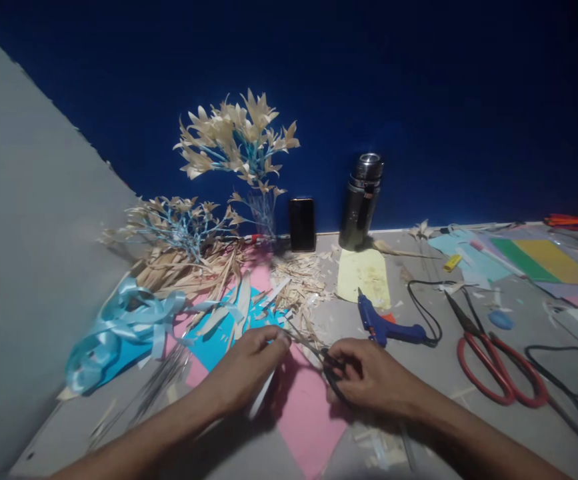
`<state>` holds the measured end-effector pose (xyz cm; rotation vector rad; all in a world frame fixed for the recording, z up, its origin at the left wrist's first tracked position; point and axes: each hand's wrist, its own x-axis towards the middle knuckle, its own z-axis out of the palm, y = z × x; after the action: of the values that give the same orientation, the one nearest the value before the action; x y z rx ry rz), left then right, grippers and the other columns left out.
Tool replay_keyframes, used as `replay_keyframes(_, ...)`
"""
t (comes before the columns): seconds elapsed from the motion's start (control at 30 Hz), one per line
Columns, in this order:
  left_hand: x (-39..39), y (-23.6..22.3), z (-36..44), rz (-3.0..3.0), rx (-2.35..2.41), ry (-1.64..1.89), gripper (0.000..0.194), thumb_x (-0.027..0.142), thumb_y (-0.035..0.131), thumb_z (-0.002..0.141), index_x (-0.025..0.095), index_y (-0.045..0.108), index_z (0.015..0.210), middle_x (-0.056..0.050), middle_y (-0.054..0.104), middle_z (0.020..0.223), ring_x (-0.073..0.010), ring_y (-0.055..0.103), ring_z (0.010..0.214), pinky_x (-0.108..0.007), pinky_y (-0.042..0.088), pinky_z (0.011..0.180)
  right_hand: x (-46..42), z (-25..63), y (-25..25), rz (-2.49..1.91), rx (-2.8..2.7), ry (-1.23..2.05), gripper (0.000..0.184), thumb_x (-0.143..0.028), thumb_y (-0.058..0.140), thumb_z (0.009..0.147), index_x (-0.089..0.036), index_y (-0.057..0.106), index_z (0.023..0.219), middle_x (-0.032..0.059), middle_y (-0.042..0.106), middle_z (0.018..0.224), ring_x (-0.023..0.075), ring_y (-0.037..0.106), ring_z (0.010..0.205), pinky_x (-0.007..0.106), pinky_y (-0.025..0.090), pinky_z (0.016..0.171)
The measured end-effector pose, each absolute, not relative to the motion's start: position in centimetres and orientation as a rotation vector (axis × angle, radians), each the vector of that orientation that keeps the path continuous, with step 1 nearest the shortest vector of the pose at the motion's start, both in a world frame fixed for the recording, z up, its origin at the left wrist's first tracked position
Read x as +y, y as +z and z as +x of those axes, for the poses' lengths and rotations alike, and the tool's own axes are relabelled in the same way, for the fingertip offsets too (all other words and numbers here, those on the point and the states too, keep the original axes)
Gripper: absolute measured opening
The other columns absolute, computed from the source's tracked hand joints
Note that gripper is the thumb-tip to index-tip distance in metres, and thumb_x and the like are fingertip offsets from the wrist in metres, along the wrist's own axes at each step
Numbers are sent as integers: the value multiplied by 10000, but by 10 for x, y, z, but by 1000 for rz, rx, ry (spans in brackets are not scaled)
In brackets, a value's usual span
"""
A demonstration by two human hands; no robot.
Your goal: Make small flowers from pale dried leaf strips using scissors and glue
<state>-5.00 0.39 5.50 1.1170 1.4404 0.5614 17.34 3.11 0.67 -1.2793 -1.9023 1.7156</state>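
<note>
My right hand (366, 373) is closed around the dark handles of a small pair of scissors (333, 363). The blades point left, and their tips reach my left hand (253, 363). Between its pinched fingers is a thin pale strip (263, 395), whose lower end hangs below the palm; what it is made of I cannot tell. Under both hands lies pink paper (311, 427). Just beyond my left hand, cut pale husk-like pieces (241, 303) and scraps rest on a blue sheet (209, 340).
Light-blue ribbon (123, 327) lies left, near thin wires (161, 380). Behind stand pale flowers (239, 140), a phone (302, 225) and a flask (363, 203). A blue glue gun (389, 327) and red-handled scissors (501, 373) lie right, among cords (436, 327).
</note>
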Motion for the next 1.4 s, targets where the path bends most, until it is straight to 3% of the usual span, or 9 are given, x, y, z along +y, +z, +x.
replay_keyframes(0.33, 1, 60, -48, 1281, 1448, 589, 266, 402, 578, 850, 239, 564, 641, 35, 555, 495, -176, 517, 497, -258, 322, 466, 31, 177, 11, -1185, -1634, 2089, 207, -277, 777, 696, -157, 609, 678, -67, 495, 523, 66, 401, 468, 187, 267, 423)
replay_keyframes(0.63, -8, 72, -62, 1207, 1363, 411, 312, 460, 522, 901, 230, 530, 691, 14, 619, 530, -181, 591, 471, -266, 411, 478, 28, 170, 11, -1163, -1728, 1990, 290, -302, 751, 744, -173, 528, 610, -80, 383, 543, 67, 331, 515, 197, 246, 466)
replay_keyframes(0.73, -15, 72, -85, 1339, 1420, 363, 335, 469, 507, 919, 214, 585, 715, -9, 671, 613, -189, 638, 560, -267, 450, 548, 29, 169, 5, -1153, -1943, 1742, 305, -282, 727, 771, -172, 506, 592, -77, 376, 551, 75, 315, 532, 209, 222, 487)
replay_keyframes(0.83, -20, 61, -119, 1472, 1764, 303, 401, 549, 424, 943, 221, 636, 854, 1, 660, 610, -212, 623, 522, -288, 423, 536, 33, 170, -2, -1115, -2221, 1398, 244, -193, 689, 771, -161, 528, 591, -54, 484, 569, 83, 384, 548, 220, 221, 525)
replay_keyframes(1.0, -22, 38, -167, 1652, 2291, 124, 631, 565, 475, 902, 153, 548, 1374, -127, 779, 901, -347, 722, 851, -355, 466, 676, 34, 170, -8, -1123, -2369, 1297, 103, -126, 633, 786, -160, 692, 709, 2, 668, 665, 118, 536, 603, 216, 266, 563)
replay_keyframes(1.07, -23, 40, -174, 1661, 2331, 82, 577, 523, 440, 930, 162, 603, 1351, -162, 786, 980, -364, 726, 897, -378, 483, 714, 33, 169, -7, -1131, -2382, 1299, 117, -122, 629, 792, -164, 714, 724, 8, 687, 674, 121, 552, 606, 216, 271, 565)
replay_keyframes(1.17, -23, 54, -165, 1667, 2582, 55, 487, 447, 421, 943, 156, 732, 1177, -188, 783, 872, -412, 721, 818, -437, 480, 700, 31, 167, -3, -1121, -2413, 1280, 96, -145, 649, 790, -166, 717, 726, 10, 688, 682, 118, 536, 595, 218, 257, 557)
replay_keyframes(1.27, -19, 68, -135, 1829, 2207, 680, 387, 487, 511, 910, 220, 781, 982, -120, 792, 1006, -342, 718, 943, -381, 511, 785, 31, 166, 0, -1160, -2444, 1259, 73, -175, 667, 783, -167, 704, 721, 3, 676, 681, 112, 511, 586, 219, 244, 553)
replay_keyframes(1.4, -9, 70, -88, 1815, 1673, 824, 257, 411, 651, 836, 249, 769, 996, -61, 771, 978, -255, 700, 883, -318, 518, 784, 27, 165, 3, -1211, -2498, 1187, 89, -188, 673, 769, -167, 664, 682, -5, 654, 658, 105, 478, 573, 231, 226, 552)
